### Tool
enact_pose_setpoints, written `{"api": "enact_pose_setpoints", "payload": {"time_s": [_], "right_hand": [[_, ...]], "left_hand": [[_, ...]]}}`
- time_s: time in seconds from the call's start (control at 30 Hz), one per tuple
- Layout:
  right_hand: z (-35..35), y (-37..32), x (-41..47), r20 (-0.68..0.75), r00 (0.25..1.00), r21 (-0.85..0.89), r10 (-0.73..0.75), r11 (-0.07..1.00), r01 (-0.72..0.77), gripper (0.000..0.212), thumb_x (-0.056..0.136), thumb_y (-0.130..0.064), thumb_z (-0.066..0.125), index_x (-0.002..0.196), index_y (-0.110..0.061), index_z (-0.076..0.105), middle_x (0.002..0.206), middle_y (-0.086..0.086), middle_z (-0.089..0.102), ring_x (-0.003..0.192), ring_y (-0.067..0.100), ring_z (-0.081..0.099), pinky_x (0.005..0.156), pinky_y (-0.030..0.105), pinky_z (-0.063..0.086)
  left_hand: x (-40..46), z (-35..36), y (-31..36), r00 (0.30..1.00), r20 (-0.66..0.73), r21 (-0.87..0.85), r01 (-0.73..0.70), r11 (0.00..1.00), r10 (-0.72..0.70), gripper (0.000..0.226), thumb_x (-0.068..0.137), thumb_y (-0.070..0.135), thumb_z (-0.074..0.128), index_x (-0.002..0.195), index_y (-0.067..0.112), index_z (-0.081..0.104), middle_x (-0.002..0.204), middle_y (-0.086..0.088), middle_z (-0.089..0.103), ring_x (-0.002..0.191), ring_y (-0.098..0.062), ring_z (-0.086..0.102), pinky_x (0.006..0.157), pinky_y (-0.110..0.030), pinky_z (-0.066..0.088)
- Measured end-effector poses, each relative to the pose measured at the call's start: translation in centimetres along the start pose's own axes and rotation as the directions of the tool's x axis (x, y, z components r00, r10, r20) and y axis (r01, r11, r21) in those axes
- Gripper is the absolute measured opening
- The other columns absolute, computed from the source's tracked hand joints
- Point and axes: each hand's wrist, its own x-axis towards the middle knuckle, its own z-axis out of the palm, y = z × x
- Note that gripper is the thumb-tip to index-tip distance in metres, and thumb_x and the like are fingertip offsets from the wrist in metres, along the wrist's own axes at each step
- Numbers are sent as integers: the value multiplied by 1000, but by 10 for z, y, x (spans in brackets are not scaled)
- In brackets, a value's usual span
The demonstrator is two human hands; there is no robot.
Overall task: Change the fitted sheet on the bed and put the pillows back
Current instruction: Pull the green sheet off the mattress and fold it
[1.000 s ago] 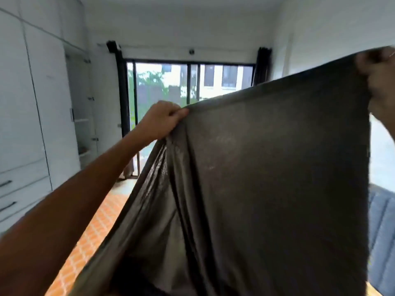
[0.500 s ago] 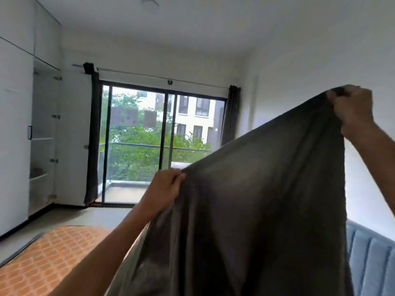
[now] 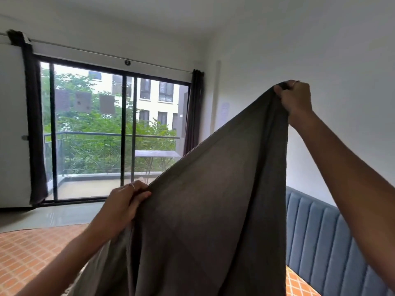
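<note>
Dark grey sheet (image 3: pixel 213 221) hangs in folds, stretched between both grips. Left hand (image 3: pixel 125 205) low, fingers curled, pinching top edge. Right hand (image 3: pixel 296 99) high, fist bunched on corner. Below: orange patterned mattress (image 3: pixel 38 253). Right of sheet: blue headboard (image 3: pixel 320 236). Beyond: glass sliding door (image 3: pixel 111 133).

Bare forearms — a thin ring (image 3: pixel 131 185) on the left hand (image 3: pixel 124 205).
</note>
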Motion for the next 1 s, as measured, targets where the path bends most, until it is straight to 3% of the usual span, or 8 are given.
{"api": "enact_pose_setpoints", "payload": {"time_s": [0.13,0.23,0.4,0.6,0.73,0.83,0.9,1.0], "right_hand": [[-4,-13,11,-42,999,98,-28,995,32,15,85,-19,65,97,-14,70,92,3,68,89,14,63,88,31,53],[-12,-16,16,-221,968,136,-116,980,149,22,86,-22,62,103,-11,70,96,3,67,88,11,60,84,24,49],[-6,30,-1,204,956,-269,212,951,-153,35,76,-19,74,105,0,68,95,17,68,88,27,63,82,32,48],[36,47,-102,298,955,-395,11,912,112,24,83,7,47,97,-4,63,108,20,63,105,36,56,77,28,39],[90,28,-179,702,706,-162,93,986,31,40,80,12,45,63,-21,62,60,-9,65,70,6,63,72,26,41],[109,19,-229,902,428,-30,56,997,-67,24,94,-23,54,81,-15,72,86,-6,73,85,6,65,87,30,46],[112,20,-250,957,286,-29,40,999,-44,47,88,-59,49,95,-18,70,102,-4,68,97,8,62,91,26,45],[116,29,-269,984,172,48,-52,998,29,30,86,-49,53,91,-24,68,100,-8,64,84,-16,56,76,4,40]], "left_hand": [[26,-33,6,988,-148,-26,48,999,-51,37,89,16,64,74,50,62,72,35,64,74,17,57,68,3,36],[39,-43,11,940,-336,-58,43,997,-60,21,90,9,63,92,29,64,80,16,66,72,26,53,67,3,36],[37,-22,-13,991,-23,111,132,985,-130,11,90,9,63,95,13,72,101,-8,73,92,-22,68,70,-1,32],[23,7,8,969,237,134,40,990,-72,17,89,8,62,100,8,75,104,-9,73,105,-21,64,76,-14,31],[22,17,19,937,346,80,20,997,-46,17,88,9,63,101,11,75,100,-8,73,99,-19,65,75,-16,34],[15,17,20,937,347,52,9,999,-27,17,88,8,64,101,10,75,97,-6,73,82,-1,56,67,-4,32],[8,13,20,941,337,48,14,999,-30,14,87,7,64,96,5,75,87,-4,71,79,1,55,63,-6,32],[-2,9,20,938,344,26,21,999,-29,20,83,9,58,94,7,74,85,-4,71,83,-12,62,70,-23,41]]}}
